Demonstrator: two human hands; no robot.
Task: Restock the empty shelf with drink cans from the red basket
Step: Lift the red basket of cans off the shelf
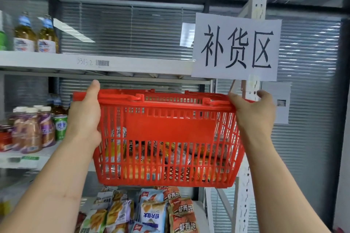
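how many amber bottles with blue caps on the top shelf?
2: one amber bottle at the top shelf's left end, the second directly to its right, side by side. More could sit beyond the frame's left edge.

A single head-worn camera is looking forward, roughly level with the middle tier of a white shelving unit (113,62) and facing it squarely at close range. Both forearms are reaching in from the bottom edge, the left hand (85,115) and right hand (253,111) framing the red basket (166,138) at the centre. The wide-angle lens is bowing the edges. The view is taking in bottles (36,34) at upper left, snack packets (147,212) along the bottom, and a paper sign (236,47) at upper right. There being only one view, no overlap is being offered.
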